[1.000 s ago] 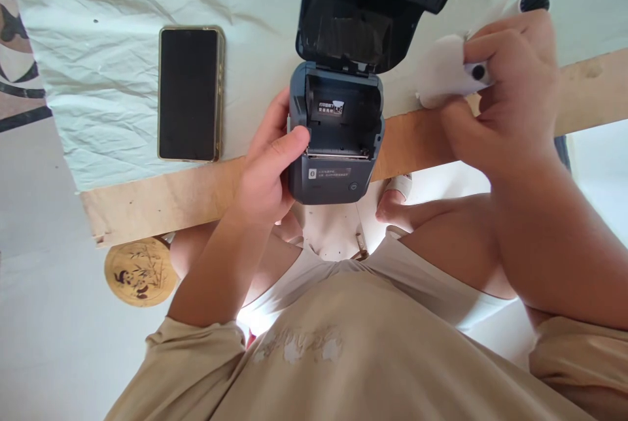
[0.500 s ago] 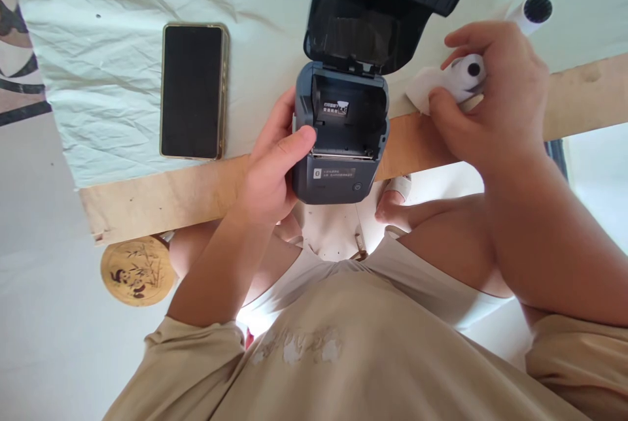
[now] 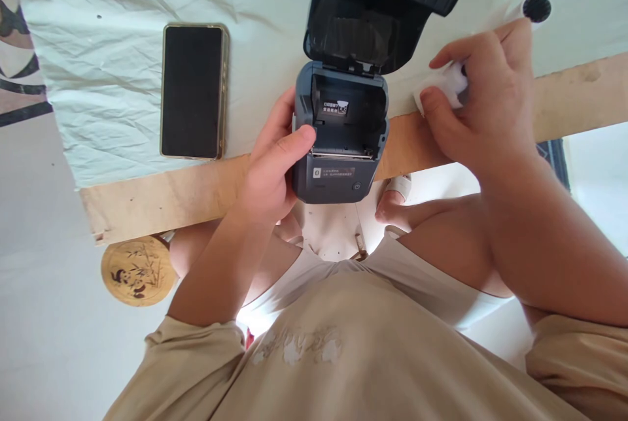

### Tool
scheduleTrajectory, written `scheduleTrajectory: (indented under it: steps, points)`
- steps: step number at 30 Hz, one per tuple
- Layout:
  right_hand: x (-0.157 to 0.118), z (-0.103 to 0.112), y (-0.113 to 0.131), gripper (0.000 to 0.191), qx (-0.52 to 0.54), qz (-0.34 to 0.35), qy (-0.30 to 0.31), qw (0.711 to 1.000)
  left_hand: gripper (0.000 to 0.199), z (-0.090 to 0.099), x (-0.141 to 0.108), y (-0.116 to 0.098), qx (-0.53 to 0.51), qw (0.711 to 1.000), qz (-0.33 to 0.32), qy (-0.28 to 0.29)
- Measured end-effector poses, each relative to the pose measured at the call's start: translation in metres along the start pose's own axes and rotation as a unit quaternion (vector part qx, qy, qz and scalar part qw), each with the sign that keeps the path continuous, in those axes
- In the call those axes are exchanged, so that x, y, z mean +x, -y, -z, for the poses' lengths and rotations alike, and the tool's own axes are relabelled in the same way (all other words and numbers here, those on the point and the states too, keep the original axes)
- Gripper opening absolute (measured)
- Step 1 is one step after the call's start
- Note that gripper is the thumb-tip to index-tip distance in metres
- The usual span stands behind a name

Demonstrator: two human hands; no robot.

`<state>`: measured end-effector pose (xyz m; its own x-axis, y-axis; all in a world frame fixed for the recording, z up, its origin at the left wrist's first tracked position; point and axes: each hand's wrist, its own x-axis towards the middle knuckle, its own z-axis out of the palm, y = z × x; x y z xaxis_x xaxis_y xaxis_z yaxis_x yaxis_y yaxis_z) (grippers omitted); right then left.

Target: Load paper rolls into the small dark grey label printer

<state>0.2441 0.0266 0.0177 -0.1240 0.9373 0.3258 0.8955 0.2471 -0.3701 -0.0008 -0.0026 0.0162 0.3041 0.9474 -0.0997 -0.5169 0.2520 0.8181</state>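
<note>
Printer [image 3: 333, 176], lid [image 3: 363, 35] open, left hand [image 3: 272, 166] clamped on its left side.
Paper roll [image 3: 451, 82] clasped inside curled right hand [image 3: 493, 94], right of printer.

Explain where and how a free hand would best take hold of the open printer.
Probably by the right side wall of the printer, coming from the right: that side is bare, while the left hand covers the left. The boxy body should give a steady hold; the opened lid, hinged at the far end, might swing.
</note>
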Motion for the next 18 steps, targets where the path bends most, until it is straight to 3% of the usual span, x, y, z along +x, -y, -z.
scheduleTrajectory:
  steps: [5,9,13,18]
  points:
    - [-0.0029,0.0032,-0.0005,0.059,0.054,0.027,-0.024,0.998,0.032,0.0002,-0.0007,-0.0021,0.009,1.000,0.013,0.005]
    - [-0.0025,0.0005,0.0011,0.041,0.038,0.038,0.010,0.999,0.030,0.0000,-0.0004,-0.0007,0.011,1.000,0.007,-0.002]
    - [-0.0001,-0.0028,0.0012,0.025,0.023,0.006,-0.027,0.999,0.030,0.0001,-0.0003,0.0004,0.005,1.000,0.003,0.001]
    - [-0.0018,0.0005,0.0009,0.058,0.034,-0.017,-0.009,0.999,0.029,0.0004,-0.0007,-0.0013,0.014,1.000,0.007,0.002]
